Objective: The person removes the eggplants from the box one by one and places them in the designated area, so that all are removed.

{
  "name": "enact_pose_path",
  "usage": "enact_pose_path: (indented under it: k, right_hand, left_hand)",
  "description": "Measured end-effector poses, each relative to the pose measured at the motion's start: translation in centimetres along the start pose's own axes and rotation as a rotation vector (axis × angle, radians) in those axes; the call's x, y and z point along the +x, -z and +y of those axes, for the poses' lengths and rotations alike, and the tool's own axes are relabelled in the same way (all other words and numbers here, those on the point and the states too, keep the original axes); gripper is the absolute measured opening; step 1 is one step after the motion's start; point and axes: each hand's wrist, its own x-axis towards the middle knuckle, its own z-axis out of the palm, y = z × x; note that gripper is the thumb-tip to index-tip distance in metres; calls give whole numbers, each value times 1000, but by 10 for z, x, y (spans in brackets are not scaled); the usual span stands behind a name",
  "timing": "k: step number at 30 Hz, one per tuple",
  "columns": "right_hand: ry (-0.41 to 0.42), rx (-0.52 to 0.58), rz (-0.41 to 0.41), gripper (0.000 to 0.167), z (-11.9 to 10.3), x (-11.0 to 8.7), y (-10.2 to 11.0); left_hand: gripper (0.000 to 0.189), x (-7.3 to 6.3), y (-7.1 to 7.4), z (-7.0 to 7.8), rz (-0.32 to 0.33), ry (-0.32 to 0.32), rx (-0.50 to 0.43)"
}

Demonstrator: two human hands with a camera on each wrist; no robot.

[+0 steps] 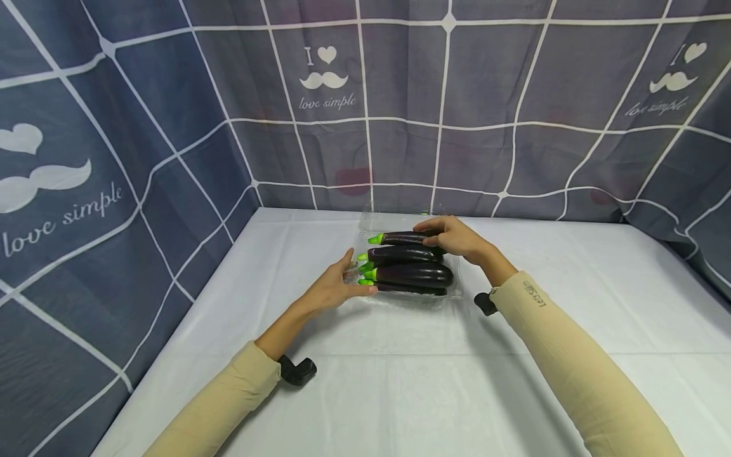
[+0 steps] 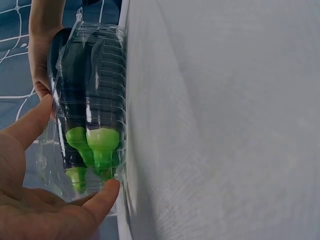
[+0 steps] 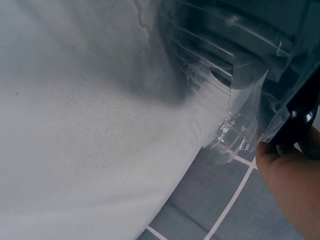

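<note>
Several dark purple eggplants (image 1: 414,274) with bright green stems lie side by side in a clear plastic container (image 1: 377,220) on the table. The left hand (image 1: 331,289) holds the container's stem end, thumb and fingers spread around its corners. In the left wrist view, green caps (image 2: 104,142) show through the ribbed plastic wall. At the far side, the right hand (image 1: 457,240) grips the thick end of the rearmost eggplant (image 1: 400,238). The right wrist view shows its fingers on the glossy eggplant end (image 3: 300,117), beside the plastic.
A white cloth covers the table (image 1: 400,387). Dark grid-patterned curtains (image 1: 411,82) hang behind it and along the left side (image 1: 74,254). Black wrist devices (image 1: 298,371) sit below both sleeves.
</note>
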Motion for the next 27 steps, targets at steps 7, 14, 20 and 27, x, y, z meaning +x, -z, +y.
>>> enact_pose_path:
  k: [7,14,20,27]
  right_hand:
    - [42,-20,19,43,2,-2,1]
    - [96,-68,78,40,2,-6,2]
    - [140,-67,111,38,-2,-8,4]
    - [164,-62,102,43,-4,-13,6]
  left_hand:
    - [111,0,0,-1,4,-2,5]
    - [111,1,0,-2,-1,-10,-4]
    - [111,0,0,-1,-2,-9,6]
    - [111,-1,1,-1,-4,-11,3]
